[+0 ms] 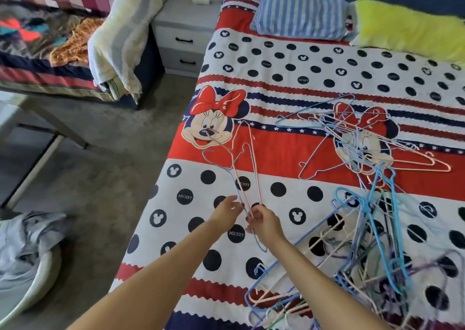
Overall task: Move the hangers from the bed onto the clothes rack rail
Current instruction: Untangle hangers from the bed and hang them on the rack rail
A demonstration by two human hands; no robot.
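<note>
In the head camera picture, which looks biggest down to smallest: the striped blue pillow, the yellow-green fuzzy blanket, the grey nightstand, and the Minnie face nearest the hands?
1. yellow-green fuzzy blanket, though the frame edge cuts it off
2. striped blue pillow
3. grey nightstand and Minnie face: these look about alike, and the face lies nearer the camera, so I won't rank them.

A single wide-angle camera worn on the person's head looks forward and steeply down over the near left corner of the bed [289, 60], close enough that both forearms reach in from the bottom edge. The view faces toward the pillows [299, 15] at the far end, with the floor [113, 178] along the left. Straight lines bend near the frame edges.
</note>
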